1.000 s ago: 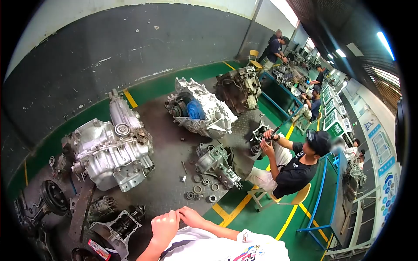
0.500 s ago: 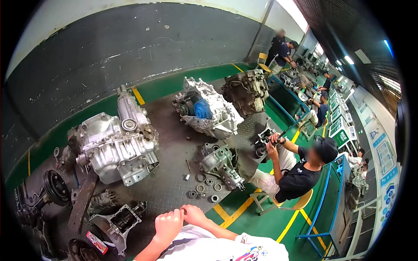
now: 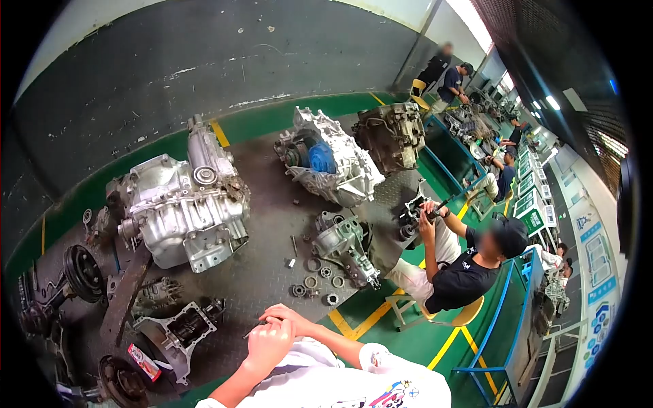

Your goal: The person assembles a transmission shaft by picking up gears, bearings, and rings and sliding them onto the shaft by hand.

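Both hands are together in front of the white shirt, at the near edge of the metal table [image 3: 255, 285]. My left hand [image 3: 270, 345] is closed, its knuckles up. Over its top lies my right hand [image 3: 291, 318], fingers bent and pressed against it. A thin dark piece [image 3: 254, 329] sticks out at the fingertips; what it is and which hand grips it are unclear. Beyond the hands lie several metal rings [image 3: 311, 281] and an opened grey-green housing [image 3: 340, 241]. An open casing with gears [image 3: 187, 330] sits to the left.
A large silver gearbox [image 3: 183, 211] stands at left, another with a blue part [image 3: 333, 160] further back, and a brown unit [image 3: 391, 136] behind. A seated person [image 3: 462, 279] handles parts at right. A red-and-white packet [image 3: 144, 362] lies lower left.
My right hand has moved left and over my left hand, and the thin dark piece has come into view. The camera view has shifted slightly.
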